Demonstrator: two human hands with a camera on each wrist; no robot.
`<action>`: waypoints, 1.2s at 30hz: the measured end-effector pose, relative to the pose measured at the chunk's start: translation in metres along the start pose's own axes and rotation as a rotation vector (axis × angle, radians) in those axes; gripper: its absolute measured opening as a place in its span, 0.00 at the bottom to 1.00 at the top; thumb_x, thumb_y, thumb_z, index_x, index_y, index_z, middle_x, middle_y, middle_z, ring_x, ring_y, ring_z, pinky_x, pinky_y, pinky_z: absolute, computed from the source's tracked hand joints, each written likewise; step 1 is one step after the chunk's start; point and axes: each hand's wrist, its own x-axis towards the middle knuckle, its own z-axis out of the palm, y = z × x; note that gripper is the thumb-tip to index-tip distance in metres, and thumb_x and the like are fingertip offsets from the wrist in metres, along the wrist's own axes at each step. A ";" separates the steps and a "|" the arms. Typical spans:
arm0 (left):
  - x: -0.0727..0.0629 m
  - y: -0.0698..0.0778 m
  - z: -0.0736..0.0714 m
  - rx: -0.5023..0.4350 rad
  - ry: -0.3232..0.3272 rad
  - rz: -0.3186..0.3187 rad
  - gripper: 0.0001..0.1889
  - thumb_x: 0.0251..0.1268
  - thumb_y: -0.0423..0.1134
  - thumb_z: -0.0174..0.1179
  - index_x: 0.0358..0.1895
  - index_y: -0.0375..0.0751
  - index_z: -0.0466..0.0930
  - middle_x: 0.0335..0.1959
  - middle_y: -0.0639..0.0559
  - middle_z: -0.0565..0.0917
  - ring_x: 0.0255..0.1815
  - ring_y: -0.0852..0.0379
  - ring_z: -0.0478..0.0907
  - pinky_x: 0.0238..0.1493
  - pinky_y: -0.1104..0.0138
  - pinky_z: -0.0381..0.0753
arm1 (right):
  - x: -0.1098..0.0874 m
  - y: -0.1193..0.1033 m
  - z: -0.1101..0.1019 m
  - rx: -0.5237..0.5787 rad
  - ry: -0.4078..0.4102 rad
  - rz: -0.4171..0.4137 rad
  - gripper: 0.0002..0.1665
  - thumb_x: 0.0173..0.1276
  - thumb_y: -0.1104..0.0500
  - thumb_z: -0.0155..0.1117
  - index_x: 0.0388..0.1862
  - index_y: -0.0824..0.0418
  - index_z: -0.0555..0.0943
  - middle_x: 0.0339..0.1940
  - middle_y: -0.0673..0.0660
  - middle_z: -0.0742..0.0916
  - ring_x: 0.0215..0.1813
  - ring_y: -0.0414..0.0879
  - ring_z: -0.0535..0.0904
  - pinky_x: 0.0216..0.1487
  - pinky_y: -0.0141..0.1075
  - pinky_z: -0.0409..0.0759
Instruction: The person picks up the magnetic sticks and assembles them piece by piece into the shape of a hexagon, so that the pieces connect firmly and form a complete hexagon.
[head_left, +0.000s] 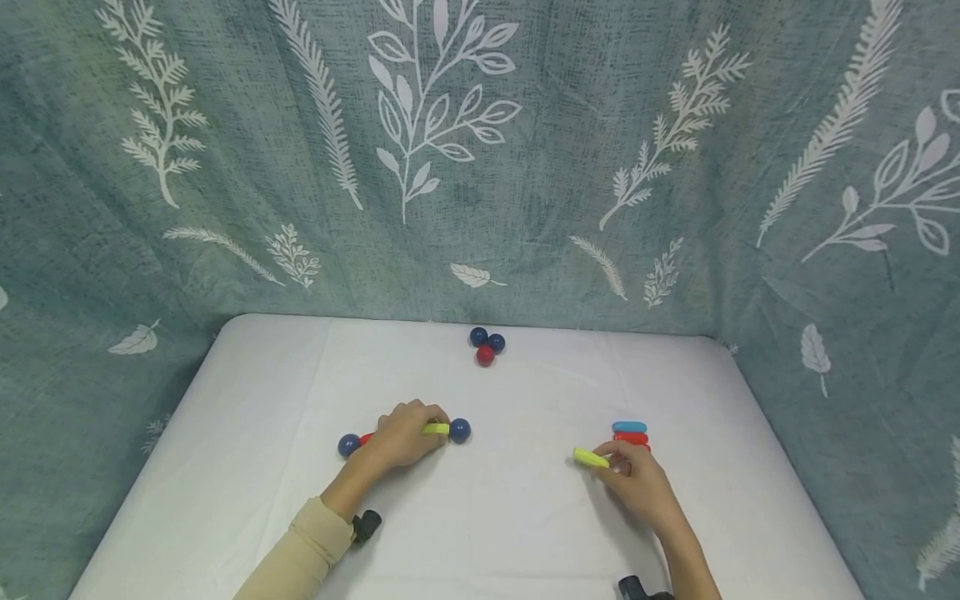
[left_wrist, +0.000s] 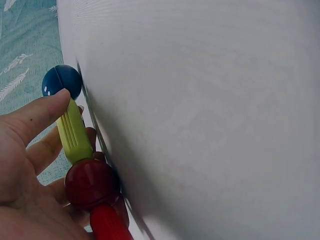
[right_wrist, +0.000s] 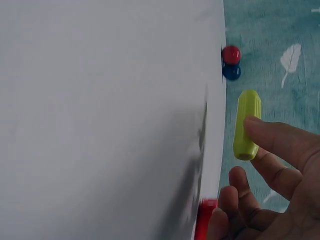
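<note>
so the left hand has the ball-and-rod chain gripped around its yellow part on the left half of the white table, while the right hand pinches a loose yellow rod near the blue rod

From high up, my head camera looks forward and down at the white table and leafy curtain. My wrist cameras look from close up, tipped sideways, at the left hand and right hand. Head and right wrist views share the right hand's yellow stick.
</note>
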 end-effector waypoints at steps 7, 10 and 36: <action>0.000 -0.001 -0.001 -0.001 -0.002 0.004 0.12 0.66 0.45 0.66 0.50 0.52 0.85 0.40 0.55 0.79 0.44 0.51 0.73 0.46 0.49 0.69 | 0.010 -0.023 0.025 0.045 -0.029 -0.066 0.14 0.59 0.65 0.75 0.44 0.57 0.86 0.40 0.56 0.82 0.30 0.47 0.70 0.26 0.35 0.70; 0.000 -0.001 -0.001 0.001 0.000 0.007 0.12 0.66 0.45 0.66 0.51 0.51 0.85 0.40 0.55 0.79 0.45 0.51 0.73 0.47 0.48 0.70 | 0.015 -0.032 0.037 0.050 -0.042 -0.102 0.13 0.59 0.65 0.75 0.43 0.57 0.86 0.38 0.55 0.81 0.30 0.47 0.69 0.26 0.35 0.69; 0.001 -0.001 0.000 -0.004 0.010 0.021 0.11 0.65 0.44 0.67 0.49 0.51 0.86 0.38 0.56 0.79 0.43 0.52 0.74 0.47 0.48 0.71 | 0.048 -0.089 0.101 0.023 -0.177 -0.192 0.11 0.62 0.57 0.73 0.43 0.56 0.85 0.37 0.53 0.80 0.34 0.46 0.72 0.34 0.39 0.73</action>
